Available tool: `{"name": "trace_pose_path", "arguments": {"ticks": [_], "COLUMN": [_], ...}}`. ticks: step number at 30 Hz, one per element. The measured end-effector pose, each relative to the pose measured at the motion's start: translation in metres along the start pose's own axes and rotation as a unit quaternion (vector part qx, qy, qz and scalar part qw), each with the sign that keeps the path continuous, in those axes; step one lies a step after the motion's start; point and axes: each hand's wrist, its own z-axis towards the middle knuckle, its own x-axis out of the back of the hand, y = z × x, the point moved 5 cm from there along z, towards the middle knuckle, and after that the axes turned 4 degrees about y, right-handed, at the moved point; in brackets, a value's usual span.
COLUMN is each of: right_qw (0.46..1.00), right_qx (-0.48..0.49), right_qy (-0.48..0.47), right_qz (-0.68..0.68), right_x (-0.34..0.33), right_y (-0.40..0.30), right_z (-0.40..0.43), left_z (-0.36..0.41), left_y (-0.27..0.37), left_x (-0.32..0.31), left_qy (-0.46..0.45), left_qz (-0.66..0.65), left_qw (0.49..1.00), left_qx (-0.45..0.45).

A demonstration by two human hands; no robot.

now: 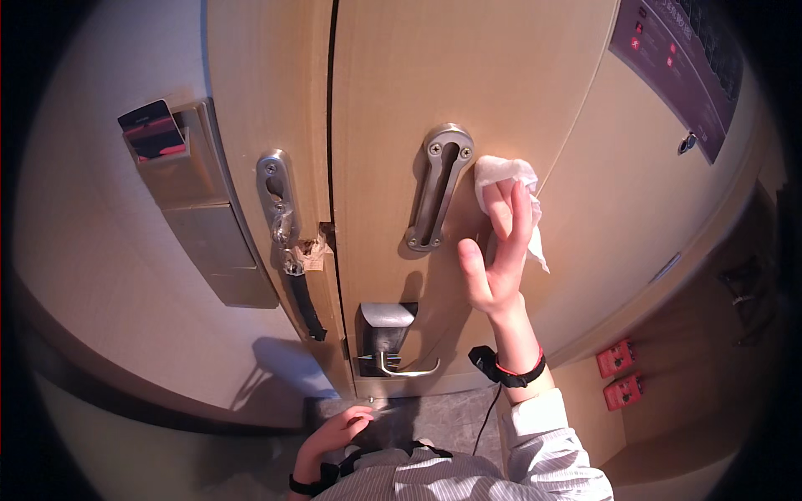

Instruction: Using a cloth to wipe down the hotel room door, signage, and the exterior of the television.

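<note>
A white cloth point(504, 170) lies flat against a light wood door point(382, 81), pressed there by the fingers of my right hand point(501, 250). Just left of the cloth, a metal door guard point(438, 188) is screwed to the door. Below it is a lever door handle point(407, 372) under a metal lock housing point(388, 325). Low down near my body, my left hand point(344, 427) hangs with its fingers loosely curled; no object shows in it. Left of the door gap, the frame bears a metal guard plate point(273, 188) with a clear-wrapped catch.
A key card point(153, 130) stands in a wall holder point(188, 185) at left, above a switch plate point(216, 244). Black tape point(307, 307) runs down the door frame. A dark printed sign point(683, 69) is at upper right. Two red boxes point(617, 358) sit in a recess at lower right.
</note>
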Motion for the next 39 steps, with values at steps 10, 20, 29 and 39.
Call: {"name": "trace_pose_path", "arguments": {"ticks": [10,20,29,39], "right_qw": [0.994,0.965,0.97,0.975], "right_qx": [0.072,0.052,-0.088,0.045], "right_qy": [0.008,-0.08,0.169,-0.019], "right_qz": [-0.087,-0.245,-0.152,-0.215], "right_x": [-0.009,0.007,0.068,0.006], "right_y": [-0.021,0.001,0.039,0.011], "right_z": [0.014,-0.012,-0.021,-0.046], "left_z": [0.001,0.003,-0.004,-0.014], "left_y": [-0.005,0.006,-0.001,0.008], "left_x": [0.001,0.002,0.005,0.006], "left_qy": [0.004,-0.007,0.007,0.027], "left_qz": [-0.016,-0.014,0.005,-0.044], "left_qw": [0.999,1.0,0.999,0.996], "left_qx": [-0.041,0.008,0.044,0.069]}}
